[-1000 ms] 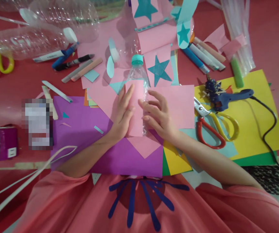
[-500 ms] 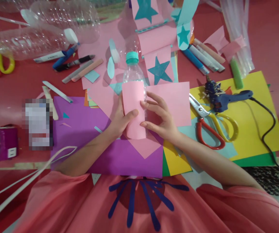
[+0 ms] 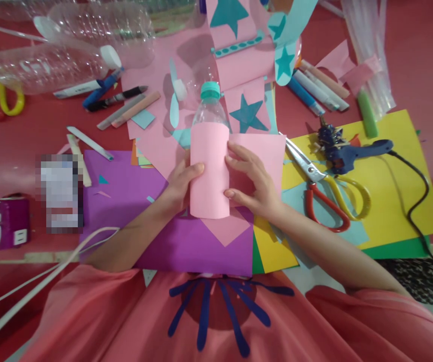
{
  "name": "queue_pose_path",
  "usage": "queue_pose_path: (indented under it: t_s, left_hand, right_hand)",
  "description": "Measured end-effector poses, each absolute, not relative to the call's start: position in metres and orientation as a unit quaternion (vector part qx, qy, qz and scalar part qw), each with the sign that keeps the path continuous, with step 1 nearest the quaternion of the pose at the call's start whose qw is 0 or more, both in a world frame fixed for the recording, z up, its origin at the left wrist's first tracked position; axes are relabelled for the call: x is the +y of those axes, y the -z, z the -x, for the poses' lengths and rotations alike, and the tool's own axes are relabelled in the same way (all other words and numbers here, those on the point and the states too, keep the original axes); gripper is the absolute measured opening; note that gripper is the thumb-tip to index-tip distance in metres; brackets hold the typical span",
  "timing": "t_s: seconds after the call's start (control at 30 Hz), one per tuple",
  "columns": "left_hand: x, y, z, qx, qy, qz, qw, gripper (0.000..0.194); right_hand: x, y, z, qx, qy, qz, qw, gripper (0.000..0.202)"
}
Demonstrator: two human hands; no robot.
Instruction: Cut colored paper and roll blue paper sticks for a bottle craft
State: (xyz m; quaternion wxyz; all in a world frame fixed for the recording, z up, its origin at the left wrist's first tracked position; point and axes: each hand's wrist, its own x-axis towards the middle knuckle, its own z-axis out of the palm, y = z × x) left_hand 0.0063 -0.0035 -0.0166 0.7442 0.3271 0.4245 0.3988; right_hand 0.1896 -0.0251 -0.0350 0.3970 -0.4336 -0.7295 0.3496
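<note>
In the middle of the scene, the clear bottle [image 3: 211, 113] has its cap toward the far side, and pink paper [image 3: 209, 173] covers its front. The left hand [image 3: 182, 183] grips it from the left, with the thumb upon the paper, while the right hand [image 3: 253, 177], its fingers half open, touches the right edge, left of the scissors [image 3: 313, 173].
</note>
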Motion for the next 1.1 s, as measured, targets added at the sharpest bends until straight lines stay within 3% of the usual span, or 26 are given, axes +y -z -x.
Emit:
queue_pose_path:
  t_s: [0.13, 0.53, 1.1]
  left_hand:
    - [-0.004, 0.015, -0.005, 0.426, -0.390, -0.313, 0.754, 0.057]
    - [0.002, 0.009, -0.013, 0.477, -0.373, -0.208, 0.768, 0.057]
    - [0.004, 0.017, -0.002, 0.436, -0.346, -0.290, 0.778, 0.059]
  right_hand:
    - [-0.025, 0.036, -0.187, -0.741, -0.348, 0.421, 0.391, 0.051]
    - [-0.031, 0.039, -0.185, -0.778, -0.284, 0.411, 0.382, 0.053]
    - [-0.032, 0.051, -0.184, -0.790, -0.220, 0.400, 0.409, 0.051]
